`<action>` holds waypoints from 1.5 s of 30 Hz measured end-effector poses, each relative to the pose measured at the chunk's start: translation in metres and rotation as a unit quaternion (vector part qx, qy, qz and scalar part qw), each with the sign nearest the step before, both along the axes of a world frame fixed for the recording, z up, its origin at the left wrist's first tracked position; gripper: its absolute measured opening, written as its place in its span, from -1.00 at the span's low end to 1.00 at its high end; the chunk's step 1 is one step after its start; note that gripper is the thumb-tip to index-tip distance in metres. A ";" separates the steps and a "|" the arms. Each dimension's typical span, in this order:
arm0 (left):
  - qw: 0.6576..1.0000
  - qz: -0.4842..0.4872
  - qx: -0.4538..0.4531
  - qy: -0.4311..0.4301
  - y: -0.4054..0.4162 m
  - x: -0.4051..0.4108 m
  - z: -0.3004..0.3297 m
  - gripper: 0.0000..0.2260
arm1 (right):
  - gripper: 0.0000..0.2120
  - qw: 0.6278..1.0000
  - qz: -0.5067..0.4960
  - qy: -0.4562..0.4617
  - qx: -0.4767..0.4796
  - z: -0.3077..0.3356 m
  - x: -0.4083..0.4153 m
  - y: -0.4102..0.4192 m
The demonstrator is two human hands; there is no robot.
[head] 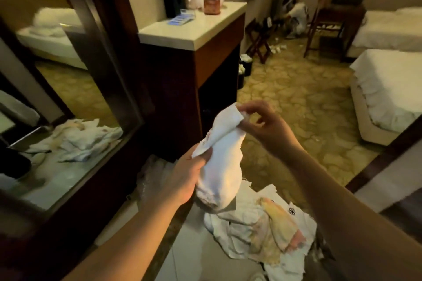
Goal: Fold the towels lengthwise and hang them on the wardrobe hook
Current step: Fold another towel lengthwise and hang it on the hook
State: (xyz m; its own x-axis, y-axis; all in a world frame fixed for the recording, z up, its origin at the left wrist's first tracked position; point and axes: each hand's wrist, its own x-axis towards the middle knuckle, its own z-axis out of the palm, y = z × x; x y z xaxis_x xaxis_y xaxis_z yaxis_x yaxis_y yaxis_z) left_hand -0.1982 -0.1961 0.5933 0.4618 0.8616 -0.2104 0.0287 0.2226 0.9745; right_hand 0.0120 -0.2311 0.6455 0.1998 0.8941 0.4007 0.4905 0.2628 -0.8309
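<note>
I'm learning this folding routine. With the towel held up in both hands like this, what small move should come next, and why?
Probably draw the right hand up and away to stretch the white towel out. It hangs bunched: the right hand pinches its top corner, the left hand grips the lower part, so no long edge is laid out yet for a lengthwise fold.

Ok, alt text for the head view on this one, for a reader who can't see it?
Two bare hands hold a white towel up: the left hand grips its lower part and the right hand pinches its top edge. Below lies a heap of crumpled towels, in a dim hotel room with a mirror at left.
</note>
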 end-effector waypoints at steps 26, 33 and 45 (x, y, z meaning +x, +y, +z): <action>0.923 0.069 0.314 0.210 -0.265 -0.385 0.162 -0.53 | -0.81 0.898 0.327 -0.287 0.059 0.135 -0.392 -0.185; 0.888 0.084 0.331 0.308 -0.352 -0.426 0.171 -0.64 | -0.81 0.870 0.389 -0.287 0.100 0.137 -0.434 -0.259; 0.810 0.236 0.225 0.488 -0.487 -0.525 0.180 -0.62 | -0.81 0.871 0.392 -0.238 0.174 0.135 -0.520 -0.337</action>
State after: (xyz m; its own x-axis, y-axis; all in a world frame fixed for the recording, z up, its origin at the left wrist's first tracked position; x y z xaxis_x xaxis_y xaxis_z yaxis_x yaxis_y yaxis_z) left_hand -0.7230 -0.6835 0.7732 -0.1380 0.9847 0.1067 0.8496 0.0623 0.5238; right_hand -0.5078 -0.5685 0.7810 -0.6807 0.4890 0.5456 0.3139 0.8675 -0.3859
